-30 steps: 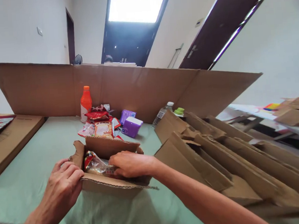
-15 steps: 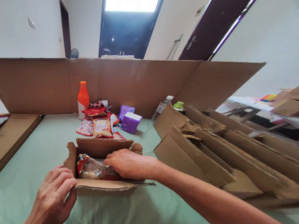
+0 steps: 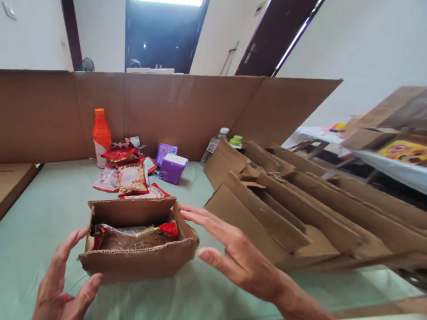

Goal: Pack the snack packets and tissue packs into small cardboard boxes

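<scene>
An uncovered cardboard box (image 3: 140,263) stands on the pale green cloth, its flaps upright. Inside it lies a clear plastic snack bag (image 3: 131,238) with red ends. My left hand (image 3: 63,290) is at the box's left side, thumb and fingers apart, the fingertips close to its edge. On the other side, my right hand (image 3: 230,251) is spread, with its fingertips by the right flap; whether they touch is hard to tell. Neither hand holds anything. Just behind the box is a pile of red and white snack packets (image 3: 131,178).
An orange bottle (image 3: 102,136) and purple tissue packs (image 3: 172,168) stand behind the box. At right, several folded cardboard boxes (image 3: 297,212) lean in a row, with a clear bottle (image 3: 212,145) behind them. A tall cardboard panel (image 3: 180,104) borders the back; a flat carton (image 3: 7,189) lies left.
My right hand has come out of the box to its right side, letting go of the snack bag. My left hand has opened at the left side. The box's flaps stand more upright.
</scene>
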`<control>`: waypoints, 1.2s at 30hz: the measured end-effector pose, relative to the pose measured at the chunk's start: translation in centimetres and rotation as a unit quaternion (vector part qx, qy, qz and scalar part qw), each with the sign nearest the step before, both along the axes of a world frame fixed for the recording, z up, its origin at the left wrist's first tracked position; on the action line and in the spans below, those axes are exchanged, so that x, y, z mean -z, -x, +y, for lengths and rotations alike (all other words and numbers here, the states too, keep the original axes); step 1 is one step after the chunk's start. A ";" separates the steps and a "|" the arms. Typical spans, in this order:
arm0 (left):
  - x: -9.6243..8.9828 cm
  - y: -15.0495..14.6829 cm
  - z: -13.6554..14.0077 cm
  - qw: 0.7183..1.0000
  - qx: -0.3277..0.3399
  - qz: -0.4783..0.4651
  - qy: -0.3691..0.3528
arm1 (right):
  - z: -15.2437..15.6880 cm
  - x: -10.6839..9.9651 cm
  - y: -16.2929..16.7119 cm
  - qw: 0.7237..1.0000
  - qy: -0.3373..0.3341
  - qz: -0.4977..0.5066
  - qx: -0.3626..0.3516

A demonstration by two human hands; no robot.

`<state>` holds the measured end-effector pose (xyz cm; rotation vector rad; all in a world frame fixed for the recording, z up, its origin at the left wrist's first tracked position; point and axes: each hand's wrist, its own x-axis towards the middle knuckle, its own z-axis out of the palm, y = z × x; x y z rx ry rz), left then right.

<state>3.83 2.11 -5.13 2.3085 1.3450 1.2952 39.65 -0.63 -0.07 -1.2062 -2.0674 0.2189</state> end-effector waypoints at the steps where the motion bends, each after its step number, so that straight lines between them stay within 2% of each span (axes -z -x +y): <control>1: 0.0 -0.4 0.1 1.000 0.005 0.007 0.001 | -0.1 0.4 0.3 1.000 -0.006 -0.009 -0.005; 4: -0.4 -1.2 0.4 1.000 0.009 0.023 -0.014 | 0.3 1.4 1.3 0.999 0.003 -0.031 -0.033; 7: -0.9 -1.7 0.5 0.999 -0.013 0.038 -0.022 | 0.9 2.2 2.0 0.997 0.028 -0.038 -0.057; 12: -0.8 -2.5 0.9 0.995 -0.083 0.036 -0.039 | 1.0 3.6 1.8 0.999 0.021 -0.001 -0.038; 14: -0.8 -3.0 1.2 0.995 -0.083 0.032 -0.045 | 0.8 3.9 1.5 0.999 0.011 0.021 -0.026; 17: -0.9 -3.5 1.5 0.996 -0.057 0.048 -0.050 | 1.2 3.5 1.1 0.999 -0.026 0.029 0.000; 21: -1.3 -3.5 1.6 0.995 -0.052 0.074 -0.039 | 3.1 2.3 1.2 0.994 -0.104 0.015 0.034; 23: -1.4 -3.1 1.8 0.994 -0.050 0.089 -0.048 | 3.9 2.0 1.5 0.996 -0.087 -0.004 0.003; 25: -1.6 -2.7 2.2 0.991 -0.027 0.117 -0.056 | 4.1 2.3 1.7 0.996 -0.044 -0.051 -0.054; 27: -1.6 -2.3 2.7 0.986 0.024 0.151 -0.061 | 3.6 3.0 1.7 0.991 -0.019 -0.096 -0.091; 29: -1.5 -2.1 3.2 0.981 0.070 0.172 -0.064 | 2.8 3.7 1.5 0.987 -0.020 -0.120 -0.103; 33: -1.8 -1.3 4.3 0.979 0.104 0.162 -0.063 | 2.1 4.5 1.1 0.982 -0.030 -0.144 -0.122; 36: -2.6 -0.5 5.9 0.975 0.151 0.164 -0.016 | 2.7 4.6 1.0 0.982 -0.030 -0.148 -0.116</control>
